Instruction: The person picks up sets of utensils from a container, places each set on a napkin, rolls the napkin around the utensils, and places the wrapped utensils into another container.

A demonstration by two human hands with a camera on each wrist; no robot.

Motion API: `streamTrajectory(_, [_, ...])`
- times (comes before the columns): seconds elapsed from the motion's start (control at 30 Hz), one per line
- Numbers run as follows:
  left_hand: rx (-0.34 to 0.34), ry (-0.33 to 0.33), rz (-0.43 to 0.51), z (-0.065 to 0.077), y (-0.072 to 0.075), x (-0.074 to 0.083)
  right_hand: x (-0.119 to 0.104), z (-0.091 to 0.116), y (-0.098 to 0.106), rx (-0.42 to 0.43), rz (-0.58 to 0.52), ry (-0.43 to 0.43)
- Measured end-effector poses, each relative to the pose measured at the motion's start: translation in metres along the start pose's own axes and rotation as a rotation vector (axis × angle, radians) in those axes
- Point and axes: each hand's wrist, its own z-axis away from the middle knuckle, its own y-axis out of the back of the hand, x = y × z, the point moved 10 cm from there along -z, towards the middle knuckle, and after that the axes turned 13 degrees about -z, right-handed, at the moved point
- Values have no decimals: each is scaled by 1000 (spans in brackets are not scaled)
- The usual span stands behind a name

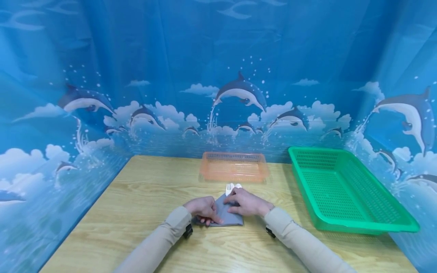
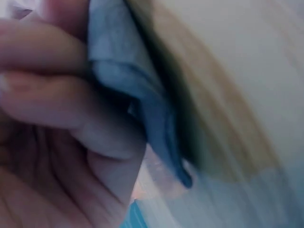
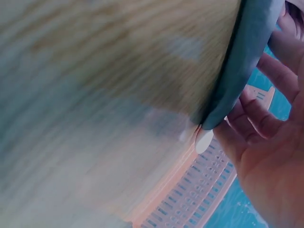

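A folded grey cloth napkin (image 1: 230, 217) lies on the wooden table between both hands. From its far end stick out the white tines of a fork (image 1: 229, 187) and the rounded tip of a second white utensil (image 1: 238, 185), probably a spoon. My left hand (image 1: 202, 208) pinches the napkin's near left part, thumb on top; in the left wrist view curled fingers (image 2: 52, 90) meet the cloth fold. Over the napkin's far right side is my right hand (image 1: 248, 203), its slightly bent fingers touching the cloth. The utensils' lower parts are hidden in the napkin.
A translucent orange basket (image 1: 235, 177) stands behind the napkin at the table's back edge. To the right sits a large green plastic basket (image 1: 336, 189) with perforated walls. A blue dolphin-print curtain (image 1: 164, 49) surrounds the back and sides of the table.
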Motion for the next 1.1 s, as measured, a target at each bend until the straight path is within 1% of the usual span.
streamTrajectory(0.07, [7, 28, -2, 1, 1, -3, -2, 1, -1, 18, 7, 17])
streamTrajectory(0.17, [12, 43, 3, 1, 1, -5, -9, 2, -1, 45, 35, 65])
streamTrajectory(0.3, [19, 48, 13, 1, 1, -5, -19, 4, -3, 75, 106, 141])
streamTrajectory(0.4, [24, 50, 14, 2, 1, -5, -26, 5, -6, 80, 152, 197])
streamTrajectory(0.47, [22, 50, 15, 3, 1, -6, -30, 6, -7, 74, 155, 243])
streamTrajectory(0.53, [22, 47, 13, 3, 2, -6, -33, 6, -9, 62, 134, 285])
streamTrajectory(0.63, [18, 33, 17, 2, 1, -6, -35, 6, -14, 14, 58, 314])
streamTrajectory(0.73, [8, 16, 32, 2, 0, -5, -34, 6, -18, -42, -11, 298])
streamTrajectory(0.87, [1, 0, 47, 5, 1, -3, -30, 6, -21, -75, -41, 262])
streamTrajectory(0.93, [20, -2, 28, 7, 3, -2, -29, 6, -21, -83, -46, 254])
streamTrajectory(1.0, [67, -3, -34, 10, 8, 0, -28, 6, -22, -93, -47, 253])
streamTrajectory(1.03, [99, 4, -86, 12, 12, 1, -28, 6, -23, -98, -47, 251])
streamTrajectory(1.1, [190, 29, -208, 16, 22, 2, -27, 5, -23, -106, -46, 245])
